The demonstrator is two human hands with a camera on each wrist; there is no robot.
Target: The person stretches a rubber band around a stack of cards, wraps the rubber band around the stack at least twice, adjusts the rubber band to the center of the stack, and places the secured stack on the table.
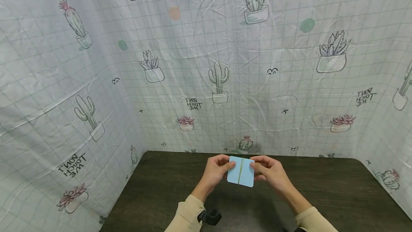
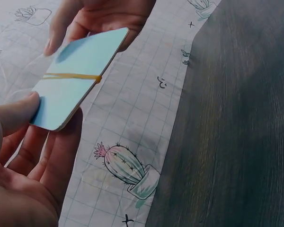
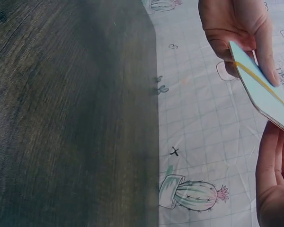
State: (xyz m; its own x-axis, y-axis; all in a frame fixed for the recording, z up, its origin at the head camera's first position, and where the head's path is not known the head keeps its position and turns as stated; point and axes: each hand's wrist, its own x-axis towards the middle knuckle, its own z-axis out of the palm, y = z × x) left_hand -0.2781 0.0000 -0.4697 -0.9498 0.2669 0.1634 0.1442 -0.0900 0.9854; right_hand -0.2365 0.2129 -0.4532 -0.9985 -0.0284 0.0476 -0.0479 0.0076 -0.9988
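A thin, light blue square card (image 1: 246,174) with rounded corners is held up above the table, and a yellow rubber band (image 2: 73,76) runs round its middle. My left hand (image 1: 215,171) grips its left edge, thumb on the blue face and fingers behind. At the opposite edge my right hand (image 1: 271,173) pinches it near the upper corner, thumb at the face. Seen from the right wrist, the card (image 3: 258,87) is tilted nearly edge-on, with the right fingers (image 3: 272,156) beneath it.
Below the hands lies a dark wooden table (image 1: 154,189). A white grid-patterned curtain (image 1: 180,46) printed with potted cacti hangs behind it and along both sides. A black band (image 1: 210,217) is on the left wrist, over a beige sleeve (image 1: 186,214).
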